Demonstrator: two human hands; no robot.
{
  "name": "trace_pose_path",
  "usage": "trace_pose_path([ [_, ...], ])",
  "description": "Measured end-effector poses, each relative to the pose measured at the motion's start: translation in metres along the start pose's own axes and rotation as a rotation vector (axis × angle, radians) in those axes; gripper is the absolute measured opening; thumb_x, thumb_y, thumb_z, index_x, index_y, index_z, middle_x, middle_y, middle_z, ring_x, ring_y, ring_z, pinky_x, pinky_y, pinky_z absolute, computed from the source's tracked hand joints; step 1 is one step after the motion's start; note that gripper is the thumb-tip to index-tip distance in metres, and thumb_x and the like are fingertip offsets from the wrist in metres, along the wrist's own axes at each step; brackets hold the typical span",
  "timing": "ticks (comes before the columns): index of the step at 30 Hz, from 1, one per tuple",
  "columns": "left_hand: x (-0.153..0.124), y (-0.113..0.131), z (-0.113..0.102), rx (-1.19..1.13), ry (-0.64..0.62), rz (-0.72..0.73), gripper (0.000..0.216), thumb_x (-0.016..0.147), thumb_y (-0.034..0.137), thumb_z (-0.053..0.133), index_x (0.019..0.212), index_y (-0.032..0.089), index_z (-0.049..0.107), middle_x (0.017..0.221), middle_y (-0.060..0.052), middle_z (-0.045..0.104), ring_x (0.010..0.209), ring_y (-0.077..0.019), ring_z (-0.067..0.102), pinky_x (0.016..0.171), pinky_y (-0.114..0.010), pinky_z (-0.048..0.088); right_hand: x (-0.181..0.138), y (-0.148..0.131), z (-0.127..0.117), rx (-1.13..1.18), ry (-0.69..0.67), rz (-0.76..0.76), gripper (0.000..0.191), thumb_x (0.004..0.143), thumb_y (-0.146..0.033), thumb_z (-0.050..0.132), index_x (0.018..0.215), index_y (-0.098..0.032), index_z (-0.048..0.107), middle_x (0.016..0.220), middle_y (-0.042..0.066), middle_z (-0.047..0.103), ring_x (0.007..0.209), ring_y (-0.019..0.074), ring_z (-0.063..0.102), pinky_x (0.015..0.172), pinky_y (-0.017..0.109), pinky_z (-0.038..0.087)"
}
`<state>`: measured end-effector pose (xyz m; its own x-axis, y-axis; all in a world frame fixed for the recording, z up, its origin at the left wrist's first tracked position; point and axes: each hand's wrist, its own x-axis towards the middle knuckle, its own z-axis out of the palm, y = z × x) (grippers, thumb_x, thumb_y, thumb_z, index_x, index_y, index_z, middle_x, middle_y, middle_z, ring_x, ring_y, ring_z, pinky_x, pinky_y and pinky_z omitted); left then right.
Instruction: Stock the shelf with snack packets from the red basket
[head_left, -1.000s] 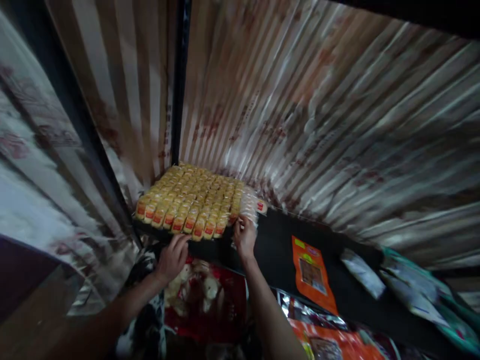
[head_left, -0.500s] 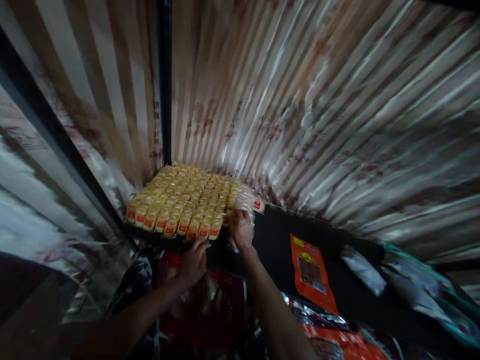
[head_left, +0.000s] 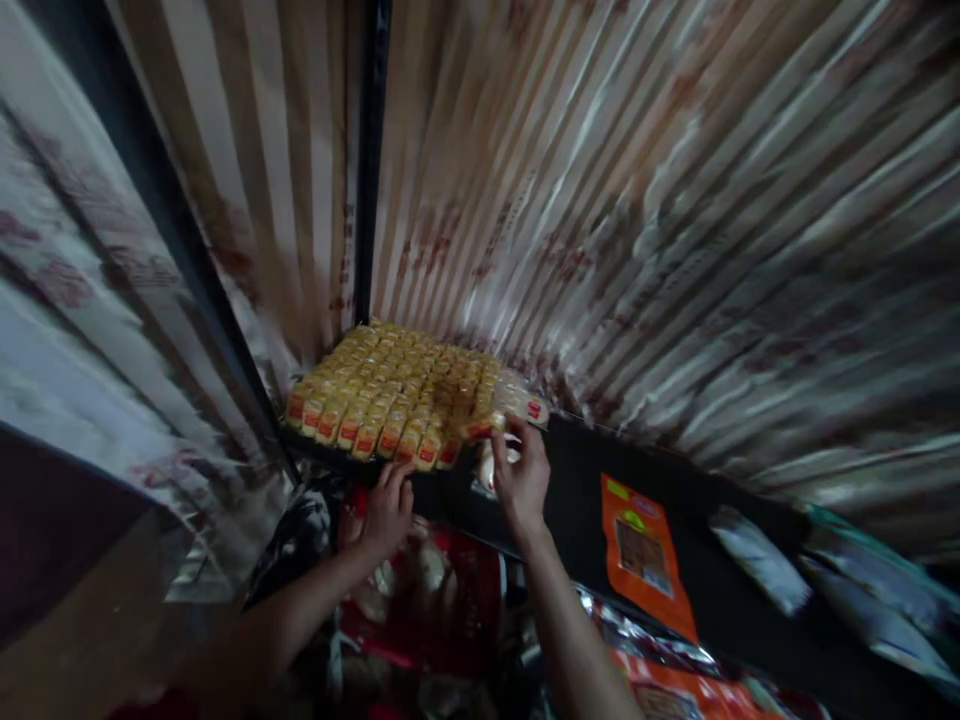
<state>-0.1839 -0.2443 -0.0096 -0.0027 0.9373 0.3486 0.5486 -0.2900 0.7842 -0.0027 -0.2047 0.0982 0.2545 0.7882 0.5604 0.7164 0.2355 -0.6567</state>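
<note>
Many small yellow wrapped packets [head_left: 390, 385] with red labels stand in tight rows on a black shelf, in the far left corner. My right hand [head_left: 526, 475] is at the right front of these rows, thumb and fingers closed in a pinch at a small yellow packet [head_left: 484, 428] with a red label. Under that hand lies a white wrapped packet [head_left: 486, 470]. My left hand [head_left: 388, 512] rests against the front edge of the rows with bent, slightly parted fingers and nothing visible in them. Clear-wrapped pale packets [head_left: 514, 388] adjoin the rows' right end.
An orange pouch [head_left: 643, 555] lies on the black shelf [head_left: 570, 460] to the right, with white packets [head_left: 761, 560] beyond. Red packages [head_left: 480, 600] and more orange pouches [head_left: 675, 680] sit below in front. Striped sheeting [head_left: 450, 180] and a dark post [head_left: 369, 160] stand behind.
The view has shifted, so the scene sits further right. My right hand has drawn back slightly to the right from the rows, uncovering the white packet. My left hand stays at the front edge.
</note>
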Motion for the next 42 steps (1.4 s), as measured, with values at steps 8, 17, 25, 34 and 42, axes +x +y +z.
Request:
trace_pose_path([
  [8, -0.017, -0.021, -0.024, 0.075, 0.158, -0.079, 0.027, 0.087, 0.022, 0.043, 0.112, 0.017, 0.053, 0.111, -0.010, 0.053, 0.084, -0.0166, 0.061, 0.080, -0.036, 0.054, -0.066, -0.040, 0.075, 0.063, -0.346, -0.098, 0.023, 0.089, -0.029, 0.050, 0.106, -0.021, 0.062, 0.101, 0.007, 0.067, 0.095, 0.0201, 0.061, 0.085, 0.034, 0.049],
  [17, 0.005, -0.051, -0.025, 0.124, 0.089, -0.032, 0.041, 0.073, 0.002, 0.041, 0.109, 0.019, 0.054, 0.110, -0.008, 0.055, 0.103, -0.0186, 0.059, 0.088, -0.034, 0.052, -0.064, -0.046, 0.114, -0.038, -0.394, -0.077, 0.027, 0.088, -0.021, 0.047, 0.111, -0.017, 0.061, 0.106, 0.011, 0.062, 0.097, 0.0220, 0.059, 0.086, 0.036, 0.049],
  [25, 0.019, -0.053, -0.025, 0.132, 0.077, -0.039, 0.020, 0.088, 0.016, 0.043, 0.100, 0.020, 0.057, 0.100, -0.007, 0.059, 0.093, -0.0179, 0.063, 0.082, -0.032, 0.054, -0.077, -0.038, 0.111, -0.023, -0.300, -0.077, 0.025, 0.090, -0.024, 0.044, 0.108, -0.019, 0.060, 0.106, 0.011, 0.058, 0.098, 0.0205, 0.058, 0.086, 0.034, 0.050],
  [34, 0.029, -0.055, -0.026, 0.092, 0.094, -0.033, 0.011, 0.088, 0.027, 0.048, 0.091, 0.020, 0.056, 0.090, -0.003, 0.058, 0.085, -0.0169, 0.063, 0.079, -0.031, 0.053, -0.103, -0.006, 0.106, -0.029, -0.343, -0.047, 0.032, 0.088, -0.016, 0.041, 0.114, -0.019, 0.060, 0.103, 0.010, 0.061, 0.097, 0.0204, 0.058, 0.087, 0.034, 0.050],
  [42, 0.027, -0.052, -0.023, 0.138, 0.128, -0.028, 0.016, 0.090, 0.030, 0.044, 0.093, 0.020, 0.056, 0.090, -0.004, 0.059, 0.084, -0.0175, 0.063, 0.075, -0.032, 0.054, -0.097, -0.007, 0.110, 0.062, -0.350, -0.040, 0.032, 0.089, -0.014, 0.037, 0.110, -0.018, 0.060, 0.098, 0.010, 0.060, 0.094, 0.0194, 0.058, 0.088, 0.034, 0.050],
])
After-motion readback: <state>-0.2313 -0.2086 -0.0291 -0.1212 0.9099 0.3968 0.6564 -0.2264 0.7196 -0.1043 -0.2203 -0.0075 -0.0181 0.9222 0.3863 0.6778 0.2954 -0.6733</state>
